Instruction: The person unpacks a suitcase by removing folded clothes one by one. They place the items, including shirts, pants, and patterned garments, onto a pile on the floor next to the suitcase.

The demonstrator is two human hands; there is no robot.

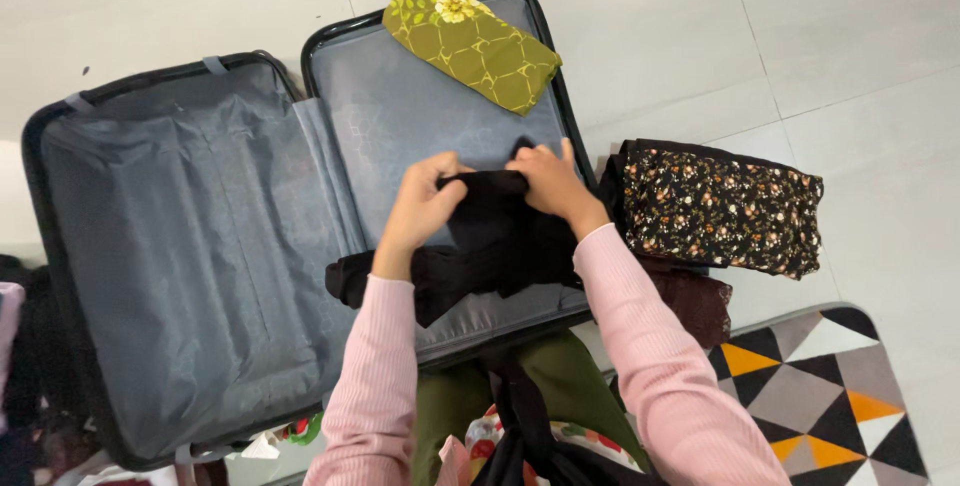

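pink ribbed sleeves [660, 366] are seen nearest the camera, rising from the bottom edge, with olive green trousers [575, 386] and a dark strap [525, 416] between them. both hands are met over the right half of an open suitcase [130, 246] that is laid flat on the white tiled floor [850, 36]. a black garment [490, 241] is grasped at its far edge by the left hand [425, 196], whose fingers are curled tightly over the bunched cloth, and the same edge is pinched by the right hand [545, 181], closed on the fabric just beside the left. the rest of the black garment is draped down toward the near rim of the case, with one end trailing left across the hinge. an olive cloth with a yellow flower print [470, 41] is set at the far corner of that right half, partly overlapping the rim. the left half of the case is lined in grey and shown with loose lining only. a folded black floral garment [720, 206] is placed on the floor just to the right of the case, with a dark maroon piece [700, 301] beneath it on the near side. a rug with black, grey and orange triangles [840, 396] is laid at the near right.
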